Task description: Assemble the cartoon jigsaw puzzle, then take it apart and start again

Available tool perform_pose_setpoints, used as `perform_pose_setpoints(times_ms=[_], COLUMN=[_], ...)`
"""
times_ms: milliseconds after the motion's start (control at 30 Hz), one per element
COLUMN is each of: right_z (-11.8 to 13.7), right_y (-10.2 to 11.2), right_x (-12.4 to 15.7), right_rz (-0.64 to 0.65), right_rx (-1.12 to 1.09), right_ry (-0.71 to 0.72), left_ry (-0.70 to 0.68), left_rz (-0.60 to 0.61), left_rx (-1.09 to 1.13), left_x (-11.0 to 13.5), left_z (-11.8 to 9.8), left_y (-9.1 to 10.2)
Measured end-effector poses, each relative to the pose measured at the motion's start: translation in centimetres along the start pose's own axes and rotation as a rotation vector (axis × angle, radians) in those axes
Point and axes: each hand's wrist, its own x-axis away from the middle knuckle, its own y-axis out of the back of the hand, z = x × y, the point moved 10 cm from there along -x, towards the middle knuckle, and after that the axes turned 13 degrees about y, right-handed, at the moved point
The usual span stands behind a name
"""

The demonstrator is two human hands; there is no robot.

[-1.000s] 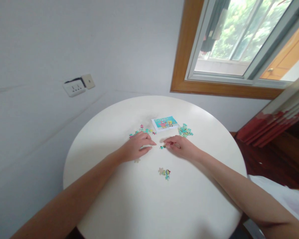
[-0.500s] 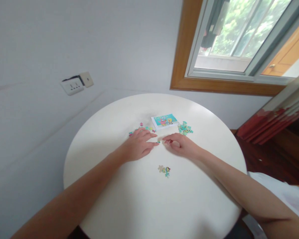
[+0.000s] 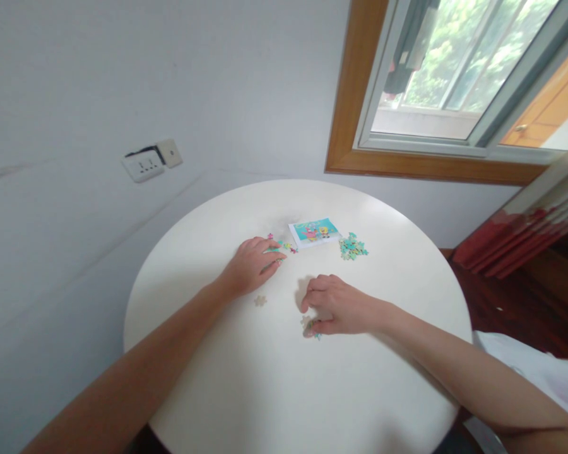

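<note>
My left hand (image 3: 252,265) rests at the left of the tabletop, thumb and index finger close together around a small jigsaw piece (image 3: 279,260). Its other fingers reach over several loose colored pieces (image 3: 288,246), partly covering them. My right hand (image 3: 335,305) is nearer to me, thumb and fingers apart, above a small cluster of joined jigsaw pieces (image 3: 306,321). The thumb covers part of that cluster. A pale jigsaw piece (image 3: 260,301) lies alone below my left hand.
A box with a cartoon picture (image 3: 315,232) lies toward the back of the round white table (image 3: 246,391). Right of it is a heap of green-toned jigsaw pieces (image 3: 353,246). Behind the table stands a wall with a socket (image 3: 144,165) and a window at the right.
My right hand has come toward me, from beside my left fingertips to the joined pieces. My left hand has drawn back leftward, its fingers closer together, and the pale piece now shows.
</note>
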Motion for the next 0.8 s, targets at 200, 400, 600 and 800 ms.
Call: perform_pose_setpoints(times_ms=[200, 400, 600, 800], right_z=[1.1, 0.2, -3.0, -3.4], right_y=[-0.6, 0.2, 1.3, 1.9], right_x=[-0.9, -1.0, -0.2, -0.1], right_rz=[-0.123, -0.349, -0.471, -0.445], right_rx=[-0.131, -0.265, -0.15, -0.174], right_ry=[0.028, 0.0, -0.108, -0.077], left_ry=[0.013, 0.005, -0.068, -0.105], left_rz=[-0.022, -0.027, -0.011, 0.044], left_rx=[0.08, 0.108, 0.181, 0.257], left_x=[-0.3, -0.2, 0.0, 0.3], left_z=[0.5, 0.4, -0.8, -2.0], left_y=[0.3, 0.7, 0.9, 0.9])
